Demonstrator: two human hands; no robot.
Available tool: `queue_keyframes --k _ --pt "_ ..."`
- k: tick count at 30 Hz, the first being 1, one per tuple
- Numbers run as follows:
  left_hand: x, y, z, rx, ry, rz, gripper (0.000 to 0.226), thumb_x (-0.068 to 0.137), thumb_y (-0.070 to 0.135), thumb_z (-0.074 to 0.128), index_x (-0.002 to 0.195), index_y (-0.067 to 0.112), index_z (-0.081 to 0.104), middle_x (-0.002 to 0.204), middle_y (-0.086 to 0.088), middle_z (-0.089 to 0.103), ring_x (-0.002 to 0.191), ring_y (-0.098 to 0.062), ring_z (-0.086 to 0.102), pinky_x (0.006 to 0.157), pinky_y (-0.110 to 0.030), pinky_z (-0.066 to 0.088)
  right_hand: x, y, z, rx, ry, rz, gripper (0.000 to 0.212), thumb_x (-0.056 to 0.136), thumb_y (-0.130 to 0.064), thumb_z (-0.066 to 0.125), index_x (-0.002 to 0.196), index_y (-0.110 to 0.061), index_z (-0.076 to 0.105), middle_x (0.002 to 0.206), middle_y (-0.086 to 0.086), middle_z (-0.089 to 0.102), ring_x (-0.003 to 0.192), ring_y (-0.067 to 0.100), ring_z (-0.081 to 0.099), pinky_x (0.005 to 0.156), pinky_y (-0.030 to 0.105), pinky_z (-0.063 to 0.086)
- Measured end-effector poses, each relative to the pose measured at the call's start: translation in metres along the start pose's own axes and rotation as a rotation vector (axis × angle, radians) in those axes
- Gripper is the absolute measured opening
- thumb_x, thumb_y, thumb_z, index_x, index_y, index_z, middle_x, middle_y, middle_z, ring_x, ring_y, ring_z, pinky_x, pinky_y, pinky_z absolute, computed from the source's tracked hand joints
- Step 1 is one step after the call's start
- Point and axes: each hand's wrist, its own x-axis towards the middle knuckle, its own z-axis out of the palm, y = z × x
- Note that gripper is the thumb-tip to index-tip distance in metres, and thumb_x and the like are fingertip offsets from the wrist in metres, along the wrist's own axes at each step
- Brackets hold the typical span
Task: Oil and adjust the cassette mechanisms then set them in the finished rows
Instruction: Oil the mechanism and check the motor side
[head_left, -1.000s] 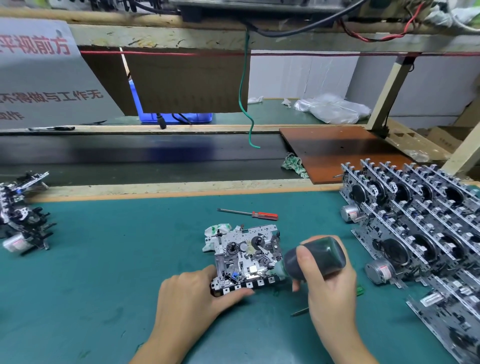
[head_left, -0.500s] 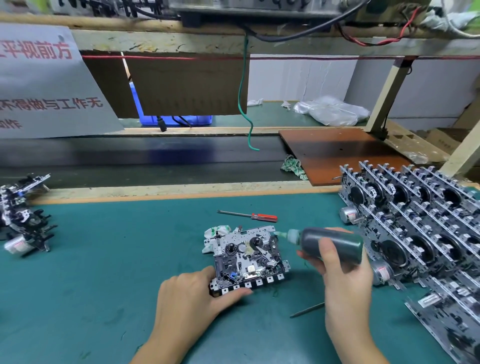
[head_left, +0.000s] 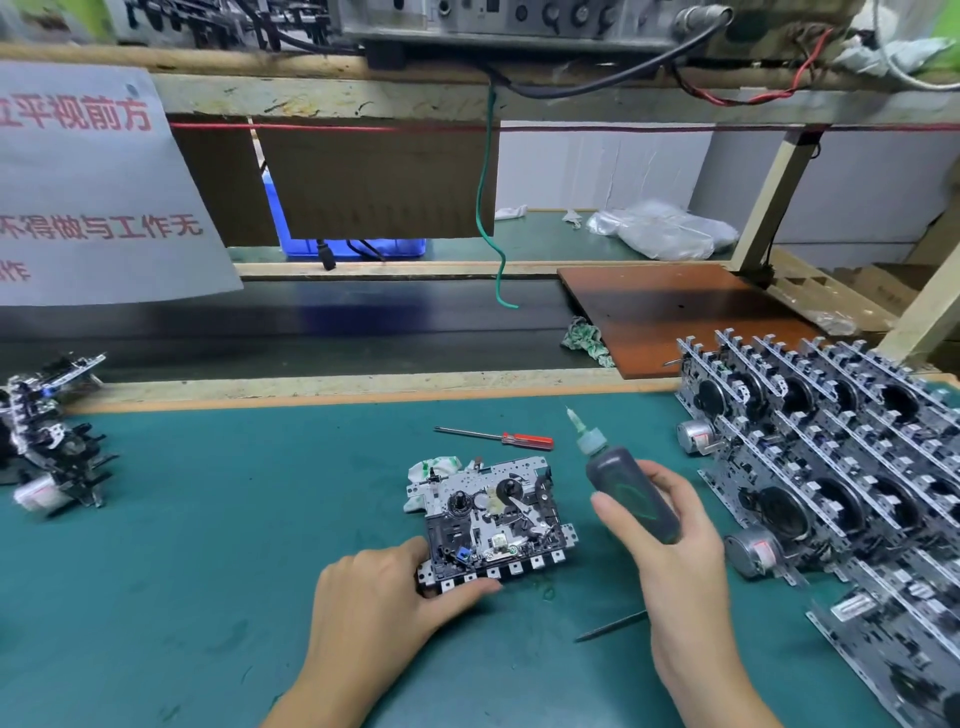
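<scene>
A cassette mechanism (head_left: 496, 514) lies flat on the green mat, near the middle. My left hand (head_left: 384, 597) grips its near left corner, thumb along the front edge. My right hand (head_left: 670, 545) holds a dark oil bottle (head_left: 623, 486) to the right of the mechanism, its pale nozzle pointing up and away, clear of the mechanism. Rows of finished mechanisms (head_left: 831, 457) stand on edge at the right side of the mat.
A red-handled screwdriver (head_left: 498, 437) lies beyond the mechanism, a white-green rag (head_left: 434, 467) is tucked at its far left corner. A thin dark tool (head_left: 610, 626) lies by my right wrist. More mechanisms (head_left: 49, 441) sit at the far left. A conveyor belt (head_left: 291, 327) runs behind.
My right hand has lifted the oil bottle off the mechanism and swung it to the right, turning the nozzle from pointing at the mechanism to pointing upward. My left hand has stayed put.
</scene>
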Motion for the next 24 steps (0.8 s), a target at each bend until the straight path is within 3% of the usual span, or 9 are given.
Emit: queue_keyframes --k 4,7,11,14,16,18,19,21,24 --pt "0.002 -0.002 -0.006 -0.009 -0.017 -0.023 0.068 0.062 0.084 0.037 0.045 0.021 0.054 0.033 -0.005 0.042 0.034 -0.022 0.048 0.034 -0.024 0.031 0.003 0.002 -0.001 -0.004 0.055 -0.061 0.032 0.075 -0.002 0.073 0.095 -0.022 0.058 0.082 -0.016 0.070 0.072 -0.003 0.063 0.063 0.006 0.044" --pt "0.002 -0.008 -0.018 -0.005 -0.015 -0.109 0.073 0.052 0.094 0.029 0.055 0.029 0.063 0.039 -0.005 0.043 0.044 -0.020 0.049 0.044 -0.028 0.037 0.005 0.004 -0.003 -0.007 0.075 -0.039 0.029 0.079 -0.007 0.072 0.094 -0.026 0.056 0.083 -0.018 0.071 0.072 -0.004 0.062 0.064 0.006 0.045" --pt "0.009 -0.021 -0.048 -0.017 0.017 -0.039 0.051 0.038 0.102 0.024 0.046 0.056 0.047 0.035 0.002 0.039 0.036 -0.009 0.032 0.042 -0.018 0.024 0.006 0.010 -0.002 -0.104 0.032 -0.012 0.026 0.078 -0.012 0.074 0.095 -0.024 0.058 0.087 -0.013 0.073 0.079 -0.004 0.063 0.072 0.008 0.046" --pt "0.012 -0.025 -0.067 0.066 0.008 0.031 0.055 0.046 0.101 0.026 0.036 0.047 0.034 0.032 -0.005 0.024 0.033 -0.006 0.022 0.040 -0.016 0.017 0.006 0.011 -0.003 -0.289 0.015 -0.103 0.030 0.075 -0.016 0.076 0.094 -0.031 0.058 0.095 -0.017 0.065 0.088 -0.007 0.059 0.076 0.008 0.040" --pt "0.010 -0.025 -0.068 0.092 -0.058 -0.025 0.060 0.042 0.100 0.026 0.040 0.044 0.046 0.037 -0.007 0.028 0.037 -0.014 0.030 0.041 -0.020 0.026 0.009 0.012 -0.005 -0.419 0.009 -0.152 0.034 0.075 -0.020 0.076 0.098 -0.037 0.058 0.099 -0.019 0.058 0.095 -0.001 0.055 0.079 0.016 0.038" --pt "0.011 -0.025 -0.067 0.100 -0.109 -0.115 0.083 0.040 0.101 0.027 0.048 0.024 0.056 0.043 -0.005 0.026 0.045 -0.020 0.028 0.045 -0.025 0.027 0.013 0.013 -0.008 -0.560 -0.020 -0.140 0.037 0.078 -0.021 0.075 0.111 -0.029 0.060 0.098 -0.011 0.055 0.095 0.013 0.056 0.078 0.026 0.038" --pt "0.013 -0.026 -0.067 0.049 -0.103 -0.148 0.089 0.041 0.102 0.034 0.047 0.014 0.044 0.044 -0.003 0.021 0.047 -0.019 0.022 0.047 -0.029 0.024 0.015 0.015 -0.009 -0.644 -0.048 -0.124 0.042 0.079 -0.021 0.075 0.117 -0.022 0.059 0.099 -0.008 0.053 0.097 0.019 0.057 0.078 0.029 0.038" --pt "0.016 -0.029 -0.069 -0.139 -0.062 -0.206 0.086 0.043 0.092 0.057 0.050 0.014 0.023 0.044 0.001 0.017 0.048 -0.017 0.018 0.051 -0.030 0.021 0.015 0.015 -0.009 -0.761 -0.037 -0.130 0.053 0.077 -0.021 0.076 0.125 -0.017 0.053 0.101 -0.006 0.048 0.101 0.022 0.054 0.079 0.029 0.036" --pt "0.017 -0.029 -0.070 -0.282 -0.096 -0.290 0.073 0.050 0.077 0.067 0.045 0.016 0.028 0.034 0.001 0.029 0.041 -0.017 0.025 0.052 -0.029 0.025 0.000 0.003 0.000 -0.759 0.088 -0.481 0.045 0.077 -0.029 0.073 0.114 -0.019 0.048 0.094 -0.004 0.046 0.087 0.015 0.048 0.073 0.026 0.035"
